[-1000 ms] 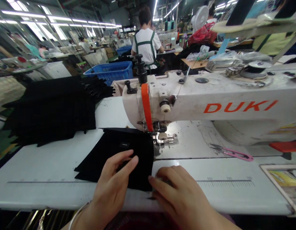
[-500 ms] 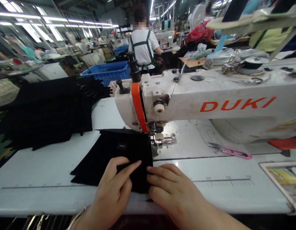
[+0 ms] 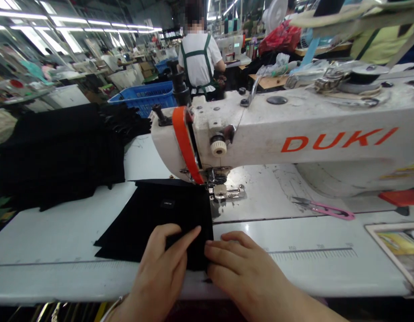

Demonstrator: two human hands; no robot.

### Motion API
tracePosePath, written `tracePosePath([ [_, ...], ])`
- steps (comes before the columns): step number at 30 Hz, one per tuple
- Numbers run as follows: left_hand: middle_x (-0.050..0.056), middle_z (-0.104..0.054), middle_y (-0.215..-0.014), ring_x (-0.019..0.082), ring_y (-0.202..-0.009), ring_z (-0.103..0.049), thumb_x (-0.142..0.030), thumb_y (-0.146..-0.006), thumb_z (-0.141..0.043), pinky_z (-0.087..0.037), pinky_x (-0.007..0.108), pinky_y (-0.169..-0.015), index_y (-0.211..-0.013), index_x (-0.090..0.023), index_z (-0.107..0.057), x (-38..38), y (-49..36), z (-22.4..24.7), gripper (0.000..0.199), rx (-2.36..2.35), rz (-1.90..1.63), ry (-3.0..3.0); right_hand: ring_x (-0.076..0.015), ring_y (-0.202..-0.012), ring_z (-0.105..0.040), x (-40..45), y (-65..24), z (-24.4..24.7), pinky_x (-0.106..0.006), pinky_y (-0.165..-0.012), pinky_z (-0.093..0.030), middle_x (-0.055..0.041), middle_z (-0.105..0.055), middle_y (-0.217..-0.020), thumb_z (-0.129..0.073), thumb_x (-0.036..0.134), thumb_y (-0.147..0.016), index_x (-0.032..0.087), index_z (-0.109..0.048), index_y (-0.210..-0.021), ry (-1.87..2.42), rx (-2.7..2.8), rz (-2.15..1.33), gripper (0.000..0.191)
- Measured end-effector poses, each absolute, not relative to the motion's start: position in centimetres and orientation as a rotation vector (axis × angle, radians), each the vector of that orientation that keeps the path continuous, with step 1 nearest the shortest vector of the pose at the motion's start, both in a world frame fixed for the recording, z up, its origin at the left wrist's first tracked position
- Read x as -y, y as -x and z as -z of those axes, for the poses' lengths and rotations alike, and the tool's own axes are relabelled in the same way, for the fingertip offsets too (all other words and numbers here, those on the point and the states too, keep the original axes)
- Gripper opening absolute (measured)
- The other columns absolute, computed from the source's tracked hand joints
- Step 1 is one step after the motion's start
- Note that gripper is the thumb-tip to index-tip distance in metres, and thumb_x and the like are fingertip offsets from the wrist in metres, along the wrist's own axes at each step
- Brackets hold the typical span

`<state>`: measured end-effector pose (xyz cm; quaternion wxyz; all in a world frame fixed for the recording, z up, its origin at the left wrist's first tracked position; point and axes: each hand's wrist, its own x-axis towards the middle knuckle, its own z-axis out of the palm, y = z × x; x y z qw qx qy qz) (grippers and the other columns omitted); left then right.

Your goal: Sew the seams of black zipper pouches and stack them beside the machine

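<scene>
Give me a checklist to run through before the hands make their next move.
1. Left hand over the flat black cloth panel: ok, at its near part.
2. Right hand at the panel's right edge: ok; whether it grips the cloth, cannot tell.
3. Panel's layers matched at the near-left corner: not ok, two corners show offset.
4. Small black label with pale lettering uncovered: ok, face up.
5. Cloth correctly under the needle of the white sewing machine: cannot tell, too small to make out.
6. Pink-handled metal thread snips away from the cloth: ok, lying to the right.
</scene>
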<state>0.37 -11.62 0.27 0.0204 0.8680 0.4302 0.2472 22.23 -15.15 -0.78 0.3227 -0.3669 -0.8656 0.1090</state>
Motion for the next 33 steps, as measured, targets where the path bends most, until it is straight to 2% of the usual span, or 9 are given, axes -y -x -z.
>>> tracePosePath([
  [3,0.009,-0.049,-0.113,0.020,-0.101,-0.053,-0.007,-0.095,-0.043,-0.052,0.033,-0.088,-0.132,-0.025,-0.058,11.9,-0.2,0.4,0.045,-1.178,-0.589,-2.709,-0.0163,-0.108,-0.062,15.5,-22.2,1.0,-0.034,-0.097,-0.046,-0.0049,-0.070,-0.115,-0.048,0.019,-0.100,0.019,-0.064,-0.102,0.961,2.216,-0.293,0.016],
  [8,0.010,-0.048,-0.112,0.021,-0.101,-0.050,-0.007,-0.095,-0.046,-0.052,0.037,-0.090,-0.134,-0.024,-0.057,11.9,-0.4,0.7,0.045,-1.102,-0.538,-2.701,-0.0176,-0.092,-0.062,15.9,-22.1,0.6,-0.033,-0.083,-0.048,-0.0061,-0.070,-0.098,-0.033,0.020,-0.106,0.016,-0.064,-0.095,1.011,2.140,-0.326,0.034],
  [13,0.010,-0.049,-0.109,0.022,-0.099,-0.051,-0.007,-0.095,-0.046,-0.053,0.037,-0.087,-0.134,-0.025,-0.057,12.1,-0.6,0.5,0.044,-1.118,-0.565,-2.680,-0.0195,-0.076,-0.058,16.1,-22.2,0.4,-0.034,-0.070,-0.047,-0.0059,-0.066,-0.083,-0.036,0.020,-0.105,0.013,-0.065,-0.106,1.033,2.170,-0.232,0.030],
  [17,0.010,-0.052,-0.117,0.021,-0.105,-0.054,-0.004,-0.095,-0.045,-0.052,0.037,-0.092,-0.137,-0.028,-0.053,12.1,-0.5,0.2,0.050,-1.132,-0.568,-2.673,-0.0203,-0.081,-0.059,16.1,-22.1,0.6,-0.034,-0.071,-0.048,-0.0069,-0.067,-0.088,-0.036,0.019,-0.104,0.015,-0.067,-0.100,1.038,2.157,-0.219,0.032],
  [20,0.007,-0.061,-0.116,0.018,-0.106,-0.058,-0.002,-0.094,-0.050,-0.052,0.032,-0.093,-0.146,-0.028,-0.041,11.7,-0.3,-1.0,0.058,-1.148,-0.866,-2.635,-0.0199,-0.088,-0.061,16.0,-22.1,0.7,-0.034,-0.077,-0.049,-0.0076,-0.070,-0.098,-0.035,0.018,-0.105,0.014,-0.067,-0.100,0.956,2.182,-0.213,0.033],
  [22,0.003,-0.067,-0.109,0.017,-0.101,-0.061,-0.002,-0.094,-0.053,-0.052,0.030,-0.091,-0.143,-0.026,-0.042,11.4,-0.1,-2.0,0.056,-1.136,-0.975,-2.635,-0.0191,-0.089,-0.061,16.0,-22.2,0.9,-0.034,-0.079,-0.049,-0.0075,-0.071,-0.103,-0.036,0.018,-0.105,0.014,-0.067,-0.102,0.938,2.201,-0.209,0.031],
  [27,0.007,-0.068,-0.116,0.020,-0.103,-0.062,-0.010,-0.097,-0.049,-0.054,0.034,-0.093,-0.127,-0.018,-0.058,11.7,-0.1,-2.2,0.032,-0.805,-0.663,-2.850,-0.0186,-0.089,-0.061,16.2,-22.1,1.6,-0.034,-0.079,-0.048,-0.0053,-0.070,-0.094,-0.042,0.018,-0.104,0.015,-0.067,-0.101,0.935,2.178,-0.216,0.026],
  [30,0.012,-0.066,-0.118,0.023,-0.105,-0.061,-0.013,-0.098,-0.045,-0.055,0.040,-0.094,-0.124,-0.013,-0.060,12.2,-0.2,-1.3,0.030,-0.740,-0.584,-2.864,-0.0187,-0.091,-0.061,16.2,-22.1,1.9,-0.034,-0.080,-0.047,-0.0044,-0.070,-0.091,-0.042,0.020,-0.104,0.015,-0.067,-0.099,0.920,2.145,-0.198,0.026],
  [33,0.012,-0.066,-0.119,0.023,-0.111,-0.059,-0.011,-0.098,-0.044,-0.055,0.039,-0.096,-0.125,-0.012,-0.059,12.4,0.0,-0.7,0.032,-0.714,-0.565,-2.866,-0.0185,-0.091,-0.060,16.2,-22.1,1.8,-0.034,-0.081,-0.046,-0.0038,-0.069,-0.091,-0.042,0.021,-0.104,0.015,-0.066,-0.098,0.923,2.148,-0.205,0.025],
])
